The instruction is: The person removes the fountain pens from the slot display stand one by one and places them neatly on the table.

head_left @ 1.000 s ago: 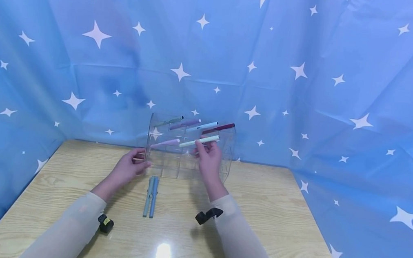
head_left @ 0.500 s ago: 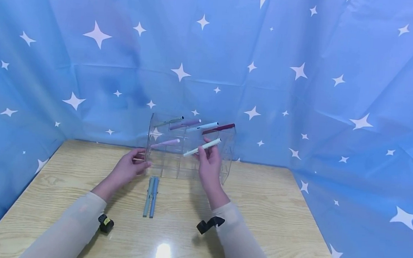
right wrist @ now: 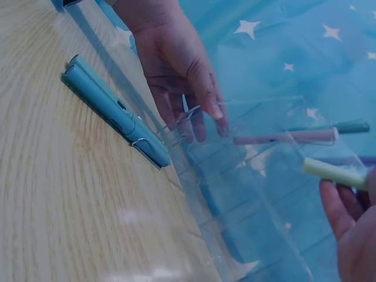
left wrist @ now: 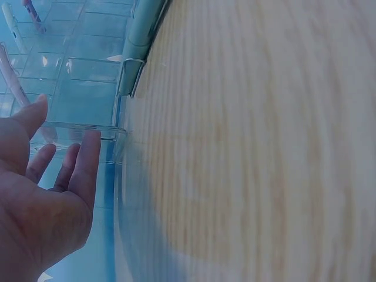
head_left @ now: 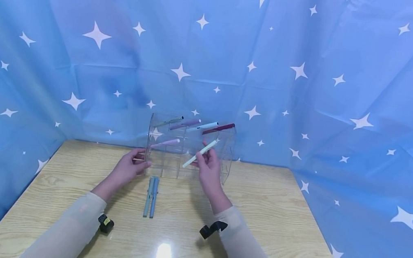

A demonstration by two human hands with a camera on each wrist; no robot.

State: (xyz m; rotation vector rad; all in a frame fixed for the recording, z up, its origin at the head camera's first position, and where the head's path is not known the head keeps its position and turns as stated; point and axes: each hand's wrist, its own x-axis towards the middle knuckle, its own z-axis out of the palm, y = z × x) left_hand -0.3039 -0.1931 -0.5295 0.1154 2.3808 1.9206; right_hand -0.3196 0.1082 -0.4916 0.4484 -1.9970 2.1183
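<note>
A clear compartmented pen rack stands at the back of the table. At its left side is my left hand, thumb at the front edge and fingers along the outside, holding the side panel. My right hand pinches a pale green pen, tilted with its upper end to the right, in front of the rack's right half. In the right wrist view this pen partly hides behind the fingers. A pink-lilac pen sits in the lower row at left.
Along the rack's top lie a dark green pen, a purple pen, a light blue pen and a dark red pen. A green pen and a blue pen lie side by side on the table.
My right hand has drawn slightly back and tilted the pale green pen more steeply, its lower end swinging down. The left hand and the rack have stayed in place.
</note>
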